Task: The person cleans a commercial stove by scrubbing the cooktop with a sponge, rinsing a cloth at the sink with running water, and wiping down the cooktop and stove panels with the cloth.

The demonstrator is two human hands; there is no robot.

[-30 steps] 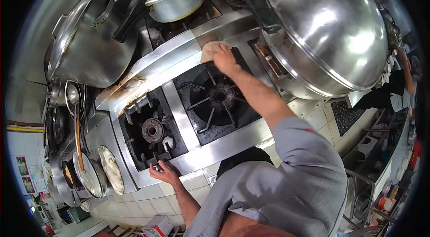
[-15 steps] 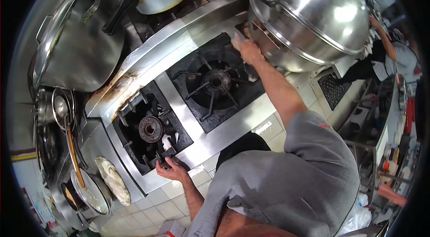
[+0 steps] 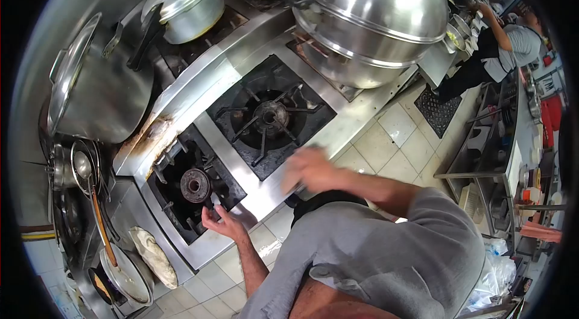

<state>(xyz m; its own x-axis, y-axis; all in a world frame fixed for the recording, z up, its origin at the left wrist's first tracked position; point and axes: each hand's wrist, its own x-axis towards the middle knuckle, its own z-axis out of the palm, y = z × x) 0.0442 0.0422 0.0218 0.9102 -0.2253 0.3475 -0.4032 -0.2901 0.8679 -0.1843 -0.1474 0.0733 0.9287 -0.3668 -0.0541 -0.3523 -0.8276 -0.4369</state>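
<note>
My left hand point(image 3: 225, 224) is by the front edge of the small burner point(image 3: 195, 186), palm up with its fingers apart and nothing visible in it. Blurred by motion, my right hand point(image 3: 310, 171) is curled in front of the larger burner point(image 3: 271, 115), over the steel front ledge. A greyish thing shows at its edges, too smeared to name. The larger burner has a black pan support with several prongs. At its far right side stands a big domed steel pot point(image 3: 368, 23).
Behind the burners are a lidded pot point(image 3: 187, 11) and a large stockpot point(image 3: 108, 90). On the left lie a wooden-handled ladle point(image 3: 99, 216), a bowl point(image 3: 129, 277) and a folded cloth point(image 3: 153, 252). A co-worker point(image 3: 512, 47) stands at the far right by a shelf point(image 3: 476, 177).
My right hand has drawn back from beside the domed pot to the stove's front ledge. My left hand has shifted slightly left and up. The view has turned somewhat to the right.
</note>
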